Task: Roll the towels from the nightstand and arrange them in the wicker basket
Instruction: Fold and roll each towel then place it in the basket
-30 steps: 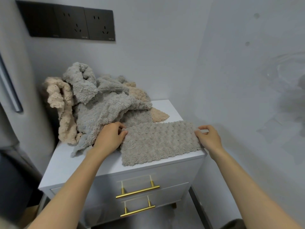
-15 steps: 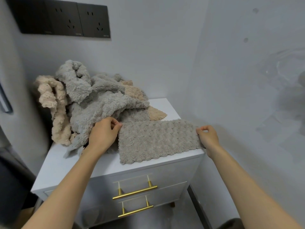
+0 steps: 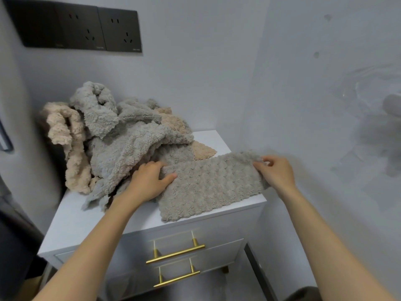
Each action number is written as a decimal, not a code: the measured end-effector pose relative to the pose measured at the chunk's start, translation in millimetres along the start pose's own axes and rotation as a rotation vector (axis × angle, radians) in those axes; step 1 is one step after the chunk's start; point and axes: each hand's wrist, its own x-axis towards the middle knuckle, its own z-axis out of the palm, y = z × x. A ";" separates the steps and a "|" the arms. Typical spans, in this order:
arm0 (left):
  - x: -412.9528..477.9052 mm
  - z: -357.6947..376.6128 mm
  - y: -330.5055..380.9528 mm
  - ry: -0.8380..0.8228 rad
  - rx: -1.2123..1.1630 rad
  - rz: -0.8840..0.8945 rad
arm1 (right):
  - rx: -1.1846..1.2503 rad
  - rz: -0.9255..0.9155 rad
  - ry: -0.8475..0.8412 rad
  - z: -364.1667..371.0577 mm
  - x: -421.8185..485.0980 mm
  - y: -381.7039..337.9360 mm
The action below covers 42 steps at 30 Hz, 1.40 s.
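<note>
A grey-beige textured towel (image 3: 208, 183) lies folded into a long strip across the front right of the white nightstand (image 3: 86, 216). My left hand (image 3: 149, 181) rests on the strip's left end, thumb laid over the cloth. My right hand (image 3: 275, 172) pinches the strip's right end, which is lifted a little and curls over the nightstand's right edge. Behind lies a heap of loose towels: a fluffy grey one (image 3: 121, 144) on top, a beige one (image 3: 69, 144) hanging at the left, another beige one (image 3: 201, 149) peeking out at the back. No wicker basket is in view.
The nightstand stands in a corner, walls close behind and to the right. Two drawers with gold handles (image 3: 175, 254) face me. A row of black wall sockets (image 3: 86, 31) is mounted above. A dark object (image 3: 13, 246) sits at the lower left.
My right hand has raised the towel's right end and begun curling it inward. My left hand has shifted slightly onto the strip's left end. The view moved a little.
</note>
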 end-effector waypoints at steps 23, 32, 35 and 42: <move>-18.7 7.5 39.5 -0.549 -0.884 -0.317 | 0.248 -0.102 -0.333 28.2 15.5 -59.1; -27.4 12.4 44.0 -0.534 -0.903 -0.362 | -0.352 -0.314 -0.573 1.1 -48.5 -33.6; -33.1 13.4 50.6 -0.563 -0.893 -0.348 | -0.310 -0.268 -0.660 -5.9 -70.0 -26.8; -43.2 13.8 58.4 -0.464 -0.861 -0.296 | -0.442 -0.484 -0.474 -4.9 -96.5 -13.7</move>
